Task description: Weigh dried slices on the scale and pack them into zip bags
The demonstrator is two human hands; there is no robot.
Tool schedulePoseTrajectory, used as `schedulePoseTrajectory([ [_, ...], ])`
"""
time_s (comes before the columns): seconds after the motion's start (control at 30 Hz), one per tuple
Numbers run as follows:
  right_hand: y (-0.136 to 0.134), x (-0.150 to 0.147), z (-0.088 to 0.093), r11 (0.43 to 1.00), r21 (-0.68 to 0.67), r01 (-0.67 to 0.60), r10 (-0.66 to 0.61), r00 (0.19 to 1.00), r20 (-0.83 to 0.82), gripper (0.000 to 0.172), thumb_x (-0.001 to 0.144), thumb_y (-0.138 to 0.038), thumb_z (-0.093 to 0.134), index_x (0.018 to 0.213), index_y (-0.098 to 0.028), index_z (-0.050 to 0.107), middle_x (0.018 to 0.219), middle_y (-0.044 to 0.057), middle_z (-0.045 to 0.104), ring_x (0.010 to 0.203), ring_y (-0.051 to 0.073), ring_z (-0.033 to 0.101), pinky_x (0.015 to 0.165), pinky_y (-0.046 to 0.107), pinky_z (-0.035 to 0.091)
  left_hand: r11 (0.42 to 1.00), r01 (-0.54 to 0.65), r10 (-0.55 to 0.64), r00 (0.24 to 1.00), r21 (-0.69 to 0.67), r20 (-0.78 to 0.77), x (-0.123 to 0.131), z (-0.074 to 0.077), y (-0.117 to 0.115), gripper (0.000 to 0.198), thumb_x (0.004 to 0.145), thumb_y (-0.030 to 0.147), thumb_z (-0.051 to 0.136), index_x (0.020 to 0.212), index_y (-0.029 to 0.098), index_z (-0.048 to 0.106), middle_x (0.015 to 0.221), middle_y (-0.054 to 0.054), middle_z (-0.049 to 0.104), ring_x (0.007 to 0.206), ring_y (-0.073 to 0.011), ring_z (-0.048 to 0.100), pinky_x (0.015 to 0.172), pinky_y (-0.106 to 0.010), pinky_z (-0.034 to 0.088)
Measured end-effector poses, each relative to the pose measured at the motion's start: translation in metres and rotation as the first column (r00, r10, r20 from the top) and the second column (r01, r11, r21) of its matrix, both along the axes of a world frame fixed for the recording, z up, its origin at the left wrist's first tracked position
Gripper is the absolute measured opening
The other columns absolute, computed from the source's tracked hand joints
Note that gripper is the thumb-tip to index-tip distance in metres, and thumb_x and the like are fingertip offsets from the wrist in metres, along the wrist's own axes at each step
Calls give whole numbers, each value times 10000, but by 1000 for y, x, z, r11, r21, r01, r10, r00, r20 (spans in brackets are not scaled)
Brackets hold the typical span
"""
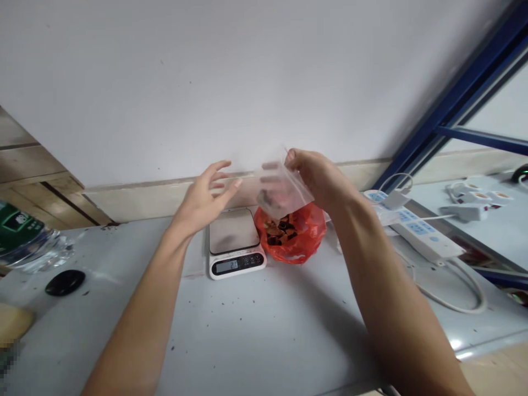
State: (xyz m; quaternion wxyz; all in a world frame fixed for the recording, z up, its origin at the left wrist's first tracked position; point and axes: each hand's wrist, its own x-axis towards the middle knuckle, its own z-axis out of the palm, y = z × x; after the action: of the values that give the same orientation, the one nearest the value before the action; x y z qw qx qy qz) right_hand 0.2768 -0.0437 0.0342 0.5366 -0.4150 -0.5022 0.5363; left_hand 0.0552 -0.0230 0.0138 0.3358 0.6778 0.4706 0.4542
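My right hand [315, 173] grips a clear zip bag [278, 192] by its upper edge, thumb on the near side and fingers showing through the plastic. A small greyish content lies low in the bag, too blurred to name. Apart from the bag, my left hand [208, 195] hangs with fingers spread and nothing in it. Below it stands a white kitchen scale [234, 234] with a bare metal plate and a lit display. To the scale's right sits a red plastic bag [303, 236], open at the top, with brown, dried-looking pieces [281, 230] inside.
On the right lie a white power strip [418, 225] with cables and several plugs [470, 198], beside a blue metal frame [449, 110]. A large water bottle [28, 236] and a black mouse [65, 282] are at left. Small crumbs dot the grey tabletop [247, 341].
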Motion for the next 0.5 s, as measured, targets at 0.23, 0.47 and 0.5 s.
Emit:
schedulePoseTrajectory([
  [0.23, -3, 16, 11, 997, 53, 55, -53, 998, -44, 202, 694, -337, 673, 705, -262, 485, 1124, 60, 754, 1127, 320, 696, 857, 447, 573, 838, 385, -261, 905, -387, 336, 8, -17, 4, 717, 949, 278, 692, 1596, 253, 383, 1197, -114, 778, 1111, -253, 762, 1042, -464, 581],
  [0.47, -8, 35, 12, 988, 141, 55, -73, 989, 128, 258, 705, -498, 629, 746, -276, 505, 1152, 92, 751, 1167, 351, 670, 829, 474, 562, 829, 436, -328, 886, -351, 327, 11, -7, -2, 687, 830, 251, 831, 1464, 189, 574, 1201, -133, 787, 1236, -291, 701, 1101, -459, 517],
  [0.5, -8, 38, 12, 985, 161, 56, -79, 988, 136, 263, 691, -501, 625, 744, -275, 502, 1155, 92, 748, 1173, 352, 667, 829, 472, 562, 842, 419, -309, 891, -338, 333, 13, -6, -3, 645, 828, 246, 835, 1427, 183, 604, 1212, -135, 784, 1241, -289, 698, 1104, -451, 517],
])
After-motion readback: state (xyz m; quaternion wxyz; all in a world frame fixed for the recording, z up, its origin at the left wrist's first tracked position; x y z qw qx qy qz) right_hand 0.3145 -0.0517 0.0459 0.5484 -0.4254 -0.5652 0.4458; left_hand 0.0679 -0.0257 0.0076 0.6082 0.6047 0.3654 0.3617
